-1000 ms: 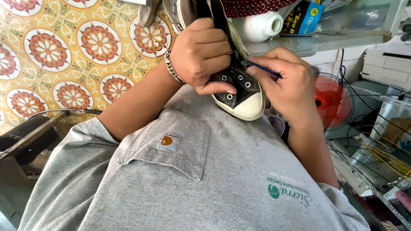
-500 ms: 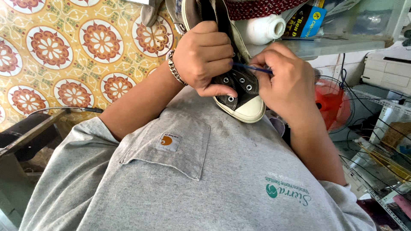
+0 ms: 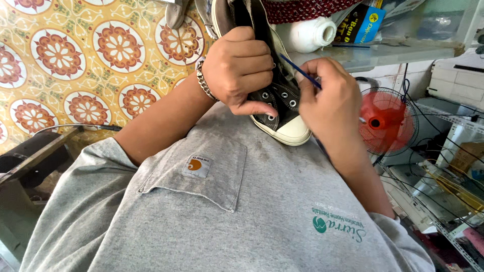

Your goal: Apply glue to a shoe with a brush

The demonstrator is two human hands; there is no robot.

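Left hand (image 3: 241, 70) clamped on black sneaker (image 3: 280, 103), frame centre. Right hand (image 3: 330, 100) fingers pinching thin blue tool (image 3: 298, 70) near eyelets. Best kept steady, tip worked close along the eyelet row.

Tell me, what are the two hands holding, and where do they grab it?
The left hand grips a black sneaker around its eyelet part. The right hand pinches a thin blue stick near its lower end.

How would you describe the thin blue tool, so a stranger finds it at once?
Find the black sneaker with a cream toe cap, propped on the grey shirt. The right hand beside it pinches a thin blue stick, the only slender blue thing by the eyelets.
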